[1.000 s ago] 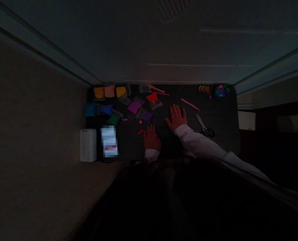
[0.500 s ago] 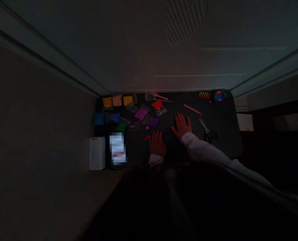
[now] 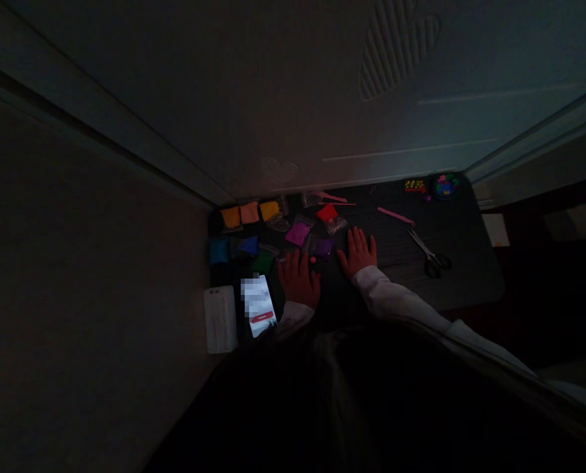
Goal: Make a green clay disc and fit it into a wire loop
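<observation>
My left hand (image 3: 300, 282) lies low over the dark table (image 3: 386, 289) with its fingers spread, holding nothing. Just right of its fingers is a small pink ball (image 3: 313, 260), and a red bit (image 3: 318, 274) shows by the thumb. A green clay packet (image 3: 262, 262) and a lit phone (image 3: 259, 305) are to its left. My right hand (image 3: 359, 253) rests palm down, fingers apart, nothing in it. Nearest to that hand are a purple clay packet (image 3: 324, 247) and a red packet (image 3: 327, 213). In the dim light, whatever is under the palms is hidden.
Scissors (image 3: 428, 253) and a pink tool (image 3: 396, 216) lie on the right. Behind them stand a small piece with yellow dots (image 3: 414, 186) and a round colourful piece (image 3: 444, 188). More packets, orange (image 3: 231, 217) and blue (image 3: 248, 246), and a white box (image 3: 221, 320) are on the left.
My left hand has moved left across the table, past the pink ball and nearer the phone. My right hand has shifted slightly left. The camera view has turned a little.
</observation>
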`<move>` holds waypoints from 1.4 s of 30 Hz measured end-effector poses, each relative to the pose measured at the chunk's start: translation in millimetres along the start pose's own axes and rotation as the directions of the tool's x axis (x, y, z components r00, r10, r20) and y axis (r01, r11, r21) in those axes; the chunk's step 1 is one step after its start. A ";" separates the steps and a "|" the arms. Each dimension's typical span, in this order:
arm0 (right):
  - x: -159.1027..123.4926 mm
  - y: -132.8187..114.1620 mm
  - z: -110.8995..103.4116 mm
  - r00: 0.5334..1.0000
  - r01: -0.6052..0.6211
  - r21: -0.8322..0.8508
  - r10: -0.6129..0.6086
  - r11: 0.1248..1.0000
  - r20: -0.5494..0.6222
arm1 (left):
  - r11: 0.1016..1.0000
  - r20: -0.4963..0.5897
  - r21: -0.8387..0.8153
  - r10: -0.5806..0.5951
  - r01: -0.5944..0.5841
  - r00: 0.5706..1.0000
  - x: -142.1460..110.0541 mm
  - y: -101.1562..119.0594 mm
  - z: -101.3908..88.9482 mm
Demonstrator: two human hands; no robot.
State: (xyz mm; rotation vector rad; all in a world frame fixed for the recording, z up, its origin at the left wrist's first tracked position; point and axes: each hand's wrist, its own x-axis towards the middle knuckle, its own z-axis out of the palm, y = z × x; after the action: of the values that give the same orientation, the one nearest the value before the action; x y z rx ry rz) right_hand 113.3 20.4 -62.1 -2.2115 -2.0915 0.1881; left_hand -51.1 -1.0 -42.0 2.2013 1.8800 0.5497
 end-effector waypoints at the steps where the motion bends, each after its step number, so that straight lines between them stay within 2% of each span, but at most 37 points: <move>1: -7.7 0.1 0.4 1.000 0.006 -0.005 -0.006 1.000 0.013 | 1.000 0.011 -0.014 0.008 -0.008 1.000 -0.6 1.7 0.1; 5: -19.6 0.9 -2.1 0.999 0.017 -0.020 -0.016 1.000 0.042 | 0.997 0.021 -0.069 0.028 -0.026 0.999 2.4 6.9 1.3; 11: 7.2 -0.1 -3.9 1.000 -0.012 -0.028 0.012 1.000 0.014 | 0.993 0.005 -0.103 0.057 -0.056 0.998 12.9 3.3 2.0; 18: -24.5 -3.3 -2.3 0.999 0.005 -0.046 -0.003 0.999 0.043 | 0.991 0.038 -0.110 0.083 -0.079 0.996 9.2 5.4 1.7; 24: 1.6 -4.1 -1.3 1.000 -0.029 -0.033 0.029 0.999 -0.004 | 0.989 0.040 -0.109 0.102 -0.097 0.994 5.6 6.8 4.7; 32: -35.3 -5.8 0.6 0.999 -0.011 0.006 0.011 1.000 0.035 | 0.986 0.020 -0.122 0.114 -0.111 0.993 3.9 10.2 5.1; 38: -2.9 -7.4 -0.2 0.999 -0.040 0.020 0.041 0.999 -0.024 | 0.984 0.033 -0.123 0.131 -0.126 0.991 1.2 14.9 6.3; 42: 4.3 5.3 -11.9 0.998 -0.039 0.007 0.039 0.999 -0.059 | 0.983 0.049 -0.126 0.138 -0.131 0.989 -1.3 13.2 5.9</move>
State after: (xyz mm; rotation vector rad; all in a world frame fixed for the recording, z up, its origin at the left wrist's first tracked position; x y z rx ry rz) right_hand 120.5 24.6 -51.3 -2.2275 -2.0162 0.1304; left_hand -36.9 -4.1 -42.5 2.2502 1.6322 0.6017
